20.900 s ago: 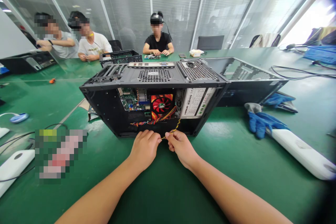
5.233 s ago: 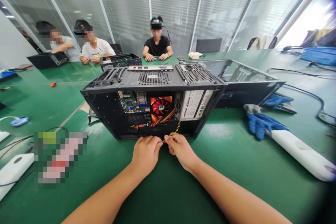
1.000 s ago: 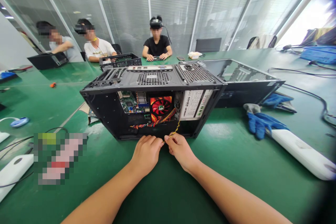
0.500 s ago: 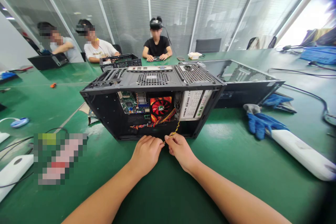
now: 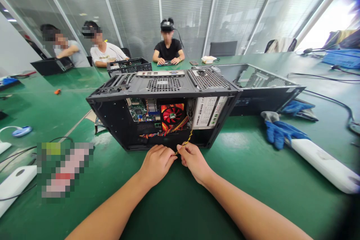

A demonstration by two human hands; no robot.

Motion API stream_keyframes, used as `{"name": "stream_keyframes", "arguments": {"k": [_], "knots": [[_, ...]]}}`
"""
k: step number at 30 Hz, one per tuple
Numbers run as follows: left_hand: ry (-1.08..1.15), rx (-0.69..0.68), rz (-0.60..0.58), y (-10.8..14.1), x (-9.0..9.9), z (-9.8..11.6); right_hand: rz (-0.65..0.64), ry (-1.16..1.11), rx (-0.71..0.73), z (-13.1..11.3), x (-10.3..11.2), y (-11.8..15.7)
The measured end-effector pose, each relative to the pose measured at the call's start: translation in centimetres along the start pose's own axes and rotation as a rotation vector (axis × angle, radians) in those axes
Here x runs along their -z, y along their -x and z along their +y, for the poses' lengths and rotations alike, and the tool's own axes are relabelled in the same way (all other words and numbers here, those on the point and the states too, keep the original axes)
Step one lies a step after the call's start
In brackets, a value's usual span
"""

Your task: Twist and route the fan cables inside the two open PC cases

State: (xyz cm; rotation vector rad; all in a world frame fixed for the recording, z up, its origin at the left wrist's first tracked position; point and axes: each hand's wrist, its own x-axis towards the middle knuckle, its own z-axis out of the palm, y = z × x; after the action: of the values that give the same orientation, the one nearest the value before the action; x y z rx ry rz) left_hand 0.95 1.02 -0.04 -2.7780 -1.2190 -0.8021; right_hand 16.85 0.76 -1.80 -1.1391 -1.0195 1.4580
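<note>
A black computer case (image 5: 112, 120) lies on the green table with its open side facing me. Inside are a motherboard (image 5: 137, 110), a red fan (image 5: 172, 115), a power supply (image 5: 206, 112) with a white label, and a bundle of coloured cables (image 5: 168, 132). From the power supply area a twisted yellow-and-black cable (image 5: 191, 135) comes out over the case's near edge. My left hand (image 5: 158, 165) pinches this cable near its end, which the fingers hide. Close beside it, my right hand (image 5: 195, 163) grips the same cable between thumb and fingers.
Behind to the right stands another open case (image 5: 264, 97). Blue gloves (image 5: 281, 133) and a white power strip (image 5: 323, 165) lie at the right. More white strips (image 5: 18, 183) and cables are at the left. Three people sit across the table (image 5: 92, 165), with a smaller black case (image 5: 129, 65) nearby.
</note>
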Motion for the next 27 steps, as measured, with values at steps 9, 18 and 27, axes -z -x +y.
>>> {"name": "stream_keyframes", "arguments": {"k": [9, 18, 27], "knots": [[-0.09, 0.044, -0.065, 0.04, 0.06, 0.46, -0.001, 0.078, 0.03, 0.29, 0.14, -0.03], [-0.043, -0.036, -0.002, 0.0, 0.05, -0.07, 0.008, 0.047, 0.024, 0.09, 0.13, -0.04], [-0.088, -0.073, 0.022, -0.15, 0.02, -0.01, -0.003, 0.029, 0.021, -0.08, 0.08, 0.02]]}}
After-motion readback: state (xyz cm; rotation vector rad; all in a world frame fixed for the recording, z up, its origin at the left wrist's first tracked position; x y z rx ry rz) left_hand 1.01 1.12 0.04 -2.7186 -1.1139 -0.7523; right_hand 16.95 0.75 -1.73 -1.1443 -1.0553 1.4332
